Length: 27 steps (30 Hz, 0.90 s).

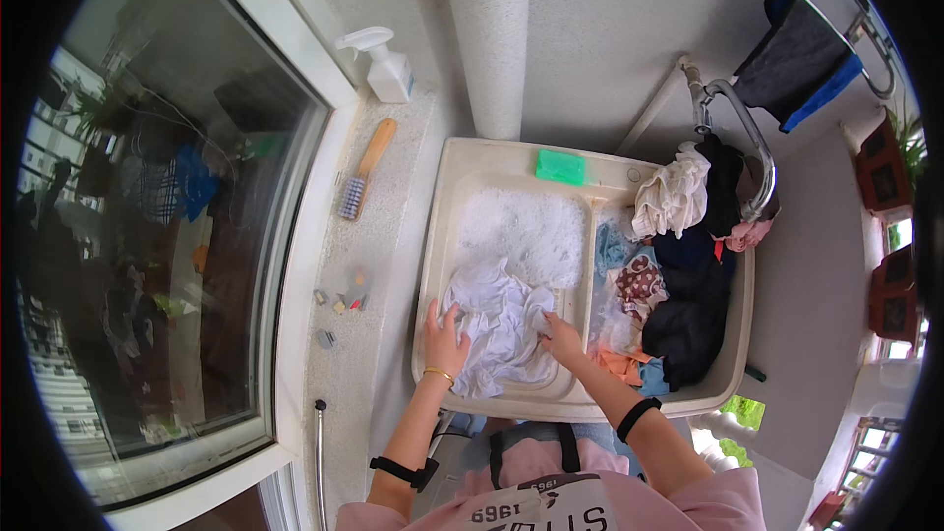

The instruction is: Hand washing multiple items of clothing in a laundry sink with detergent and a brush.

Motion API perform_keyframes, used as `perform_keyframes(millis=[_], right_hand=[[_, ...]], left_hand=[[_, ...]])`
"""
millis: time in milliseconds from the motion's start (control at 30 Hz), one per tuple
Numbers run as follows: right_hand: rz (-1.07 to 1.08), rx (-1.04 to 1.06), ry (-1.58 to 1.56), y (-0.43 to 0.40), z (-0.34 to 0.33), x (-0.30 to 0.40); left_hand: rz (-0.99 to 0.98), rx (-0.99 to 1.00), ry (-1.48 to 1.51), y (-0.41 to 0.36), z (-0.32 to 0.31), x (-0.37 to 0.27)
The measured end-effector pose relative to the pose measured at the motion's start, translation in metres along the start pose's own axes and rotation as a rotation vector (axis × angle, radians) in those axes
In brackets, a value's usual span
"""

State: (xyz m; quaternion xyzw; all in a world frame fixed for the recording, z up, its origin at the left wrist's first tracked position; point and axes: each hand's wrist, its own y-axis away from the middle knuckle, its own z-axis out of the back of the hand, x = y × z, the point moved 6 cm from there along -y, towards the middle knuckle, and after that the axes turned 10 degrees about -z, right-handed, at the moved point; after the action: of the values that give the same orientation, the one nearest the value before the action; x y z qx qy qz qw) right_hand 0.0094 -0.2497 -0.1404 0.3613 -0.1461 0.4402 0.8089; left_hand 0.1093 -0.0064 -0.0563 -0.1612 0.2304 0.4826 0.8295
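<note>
A white wet cloth garment [498, 324] lies bunched on the ribbed washboard part of a cream laundry sink [509, 407], beside soapy water with white foam [523, 232]. At the garment's left edge is my left hand [445, 343], fingers spread and resting on it. My right hand [560, 339] pinches the cloth's right edge between thumb and fingers. A green bar of soap [560, 167] sits on the sink's back rim. The right basin holds dark clothes [689, 310], a brown patterned cloth [640, 285], and orange fabric [622, 366].
A chrome faucet [754, 155] arches over the right basin, close to a cream cloth [672, 192] heaped at its back. Along the left ledge are a wooden-handled scrub brush [366, 169] and a white spray bottle [387, 68]. A window [184, 199] borders the ledge; a dark cloth [800, 63] hangs upper right.
</note>
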Motion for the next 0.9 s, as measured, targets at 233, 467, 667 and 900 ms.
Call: perform_keyframes(millis=[233, 467, 667, 900], right_hand=[[0.081, -0.271, -0.030, -0.114, 0.137, 0.074], [0.256, -0.395, 0.176, -0.134, 0.035, 0.031], [0.770, 0.151, 0.332, -0.072, -0.007, 0.033], [0.184, -0.309, 0.224, -0.123, 0.041, 0.041]], left_hand=[[0.141, 0.414, -0.183, 0.000, -0.059, -0.006], [0.308, 0.503, 0.361, 0.046, -0.115, -0.058], [0.169, 0.183, -0.117, 0.064, -0.093, -0.082], [-0.036, 0.342, -0.212, 0.048, -0.116, -0.105]])
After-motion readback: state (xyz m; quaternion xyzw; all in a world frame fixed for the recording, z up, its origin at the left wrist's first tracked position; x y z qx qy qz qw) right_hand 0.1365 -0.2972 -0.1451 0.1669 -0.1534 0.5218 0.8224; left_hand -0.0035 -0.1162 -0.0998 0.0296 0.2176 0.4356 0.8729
